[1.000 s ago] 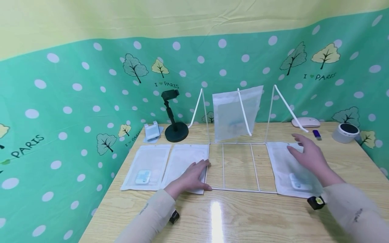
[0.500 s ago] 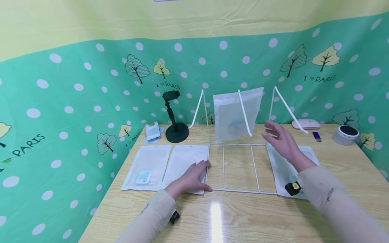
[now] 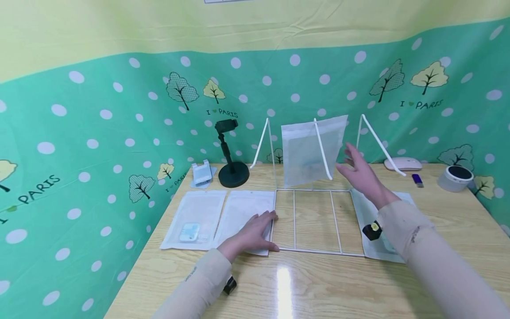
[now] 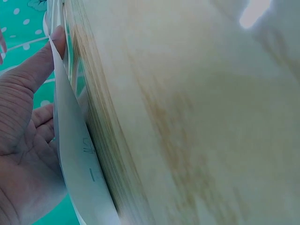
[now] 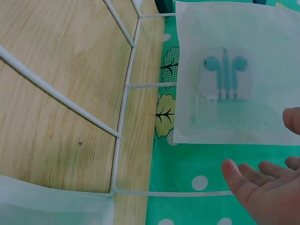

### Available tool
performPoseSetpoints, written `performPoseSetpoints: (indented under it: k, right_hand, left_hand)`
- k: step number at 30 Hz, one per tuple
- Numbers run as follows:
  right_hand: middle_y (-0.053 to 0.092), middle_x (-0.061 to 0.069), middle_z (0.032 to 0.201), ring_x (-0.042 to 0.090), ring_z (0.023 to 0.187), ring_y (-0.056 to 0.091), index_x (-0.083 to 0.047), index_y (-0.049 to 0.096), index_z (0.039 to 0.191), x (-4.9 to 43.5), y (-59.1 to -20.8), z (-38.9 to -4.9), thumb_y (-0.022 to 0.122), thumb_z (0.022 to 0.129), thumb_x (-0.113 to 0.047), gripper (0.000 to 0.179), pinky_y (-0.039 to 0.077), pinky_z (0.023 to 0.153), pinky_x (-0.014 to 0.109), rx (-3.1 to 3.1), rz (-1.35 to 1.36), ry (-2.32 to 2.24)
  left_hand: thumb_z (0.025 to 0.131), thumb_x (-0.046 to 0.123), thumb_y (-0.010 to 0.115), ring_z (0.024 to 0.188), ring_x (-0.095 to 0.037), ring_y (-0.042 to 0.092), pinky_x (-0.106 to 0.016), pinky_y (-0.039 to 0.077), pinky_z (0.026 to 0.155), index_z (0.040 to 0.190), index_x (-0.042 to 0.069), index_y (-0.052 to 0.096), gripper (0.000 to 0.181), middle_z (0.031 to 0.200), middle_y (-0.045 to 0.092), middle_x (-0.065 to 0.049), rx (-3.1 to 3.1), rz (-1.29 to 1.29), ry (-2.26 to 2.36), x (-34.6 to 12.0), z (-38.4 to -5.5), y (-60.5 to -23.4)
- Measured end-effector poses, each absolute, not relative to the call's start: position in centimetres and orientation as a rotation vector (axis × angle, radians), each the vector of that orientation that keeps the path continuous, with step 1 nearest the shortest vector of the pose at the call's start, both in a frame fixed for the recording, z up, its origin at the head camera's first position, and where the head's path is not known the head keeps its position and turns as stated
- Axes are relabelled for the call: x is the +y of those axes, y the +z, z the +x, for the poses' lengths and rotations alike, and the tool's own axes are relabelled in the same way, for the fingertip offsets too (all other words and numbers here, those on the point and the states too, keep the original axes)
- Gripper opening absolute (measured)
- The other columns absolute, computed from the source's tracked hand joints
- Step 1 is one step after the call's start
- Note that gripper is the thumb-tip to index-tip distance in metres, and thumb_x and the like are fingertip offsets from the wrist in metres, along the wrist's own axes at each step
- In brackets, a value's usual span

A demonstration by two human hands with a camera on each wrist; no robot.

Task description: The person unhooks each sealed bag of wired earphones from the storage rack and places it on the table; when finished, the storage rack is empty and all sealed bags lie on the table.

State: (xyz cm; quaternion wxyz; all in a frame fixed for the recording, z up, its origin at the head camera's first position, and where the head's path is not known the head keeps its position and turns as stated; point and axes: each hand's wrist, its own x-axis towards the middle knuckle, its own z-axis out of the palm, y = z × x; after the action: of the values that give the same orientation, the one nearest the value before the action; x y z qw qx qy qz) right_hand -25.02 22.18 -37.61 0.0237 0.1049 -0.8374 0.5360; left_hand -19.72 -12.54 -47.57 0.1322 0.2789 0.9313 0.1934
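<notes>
A white wire rack (image 3: 312, 220) lies on the wooden table (image 3: 318, 288), its prongs rising at the back. A frosted bag with teal earphones (image 3: 312, 149) (image 5: 229, 79) hangs on the middle prong. My right hand (image 3: 358, 170) is raised with spread, straight fingers (image 5: 243, 183) just right of that bag, holding nothing. My left hand (image 3: 255, 230) lies flat on a frosted bag (image 3: 245, 217) left of the rack, its thumb (image 4: 44, 58) by the bag's edge. Another bag (image 3: 193, 219) lies further left, and one (image 3: 378, 221) lies right of the rack under my right forearm.
A black phone stand (image 3: 231, 153) and a small white holder (image 3: 201, 173) stand at the back left. A white mouse (image 3: 400, 163), a blue USB stick (image 3: 416, 178) and a grey round speaker (image 3: 455, 176) sit at the back right. A green dotted cloth (image 3: 99, 133) walls the table.
My right hand has lifted off the right-hand bag and swung up and left toward the hanging bag. The left hand has stayed on its bag.
</notes>
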Motion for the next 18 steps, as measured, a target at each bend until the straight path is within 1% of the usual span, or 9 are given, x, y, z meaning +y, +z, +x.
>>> performPoseSetpoints:
  k: [2, 7, 12, 15, 18]
  right_hand:
    - [0.007, 0.024, 0.160, 0.046, 0.142, 0.020, -0.017, -0.008, 0.157, 22.04, -37.49, -25.26, 0.051, 0.102, -0.025, 0.081, 0.027, 0.111, 0.061, -2.609, 0.317, 1.667]
    - [0.017, 0.031, 0.155, 0.050, 0.136, 0.030, -0.015, -0.009, 0.156, 21.71, -37.39, -25.67, 0.049, 0.103, -0.021, 0.079, 0.031, 0.107, 0.063, -2.621, 0.330, 1.653]
    - [0.025, 0.034, 0.150, 0.051, 0.133, 0.033, -0.013, -0.009, 0.156, 21.45, -37.54, -25.83, 0.048, 0.103, -0.019, 0.078, 0.033, 0.106, 0.063, -2.614, 0.322, 1.628]
    - [0.031, 0.034, 0.146, 0.050, 0.131, 0.036, -0.012, -0.007, 0.156, 21.33, -37.62, -25.90, 0.048, 0.103, -0.019, 0.077, 0.034, 0.106, 0.061, -2.606, 0.293, 1.618]
    - [0.038, 0.033, 0.140, 0.049, 0.127, 0.041, -0.011, 0.001, 0.157, 21.18, -37.64, -25.95, 0.049, 0.103, -0.018, 0.073, 0.037, 0.104, 0.060, -2.591, 0.256, 1.615]
  left_hand:
    - [0.073, 0.049, 0.082, 0.146, -0.025, 0.023, -0.044, 0.013, 0.120, 0.147, 0.012, 0.038, 0.094, 0.157, 0.031, -0.007, 2.701, 0.803, 0.558, -12.54, -19.72, -47.60]
    - [0.073, 0.050, 0.082, 0.146, -0.023, 0.022, -0.042, 0.012, 0.120, 0.148, 0.013, 0.037, 0.094, 0.157, 0.030, -0.006, 2.698, 0.787, 0.547, -12.50, -19.70, -47.63]
    - [0.073, 0.051, 0.081, 0.146, -0.023, 0.022, -0.043, 0.013, 0.120, 0.148, 0.014, 0.037, 0.095, 0.157, 0.031, -0.006, 2.705, 0.786, 0.543, -12.50, -19.66, -47.65]
    - [0.073, 0.051, 0.082, 0.146, -0.024, 0.023, -0.043, 0.013, 0.120, 0.148, 0.014, 0.038, 0.095, 0.157, 0.031, -0.006, 2.706, 0.786, 0.546, -12.51, -19.66, -47.64]
    - [0.073, 0.051, 0.082, 0.146, -0.024, 0.023, -0.043, 0.014, 0.120, 0.148, 0.013, 0.038, 0.095, 0.157, 0.032, -0.006, 2.707, 0.786, 0.546, -12.52, -19.64, -47.63]
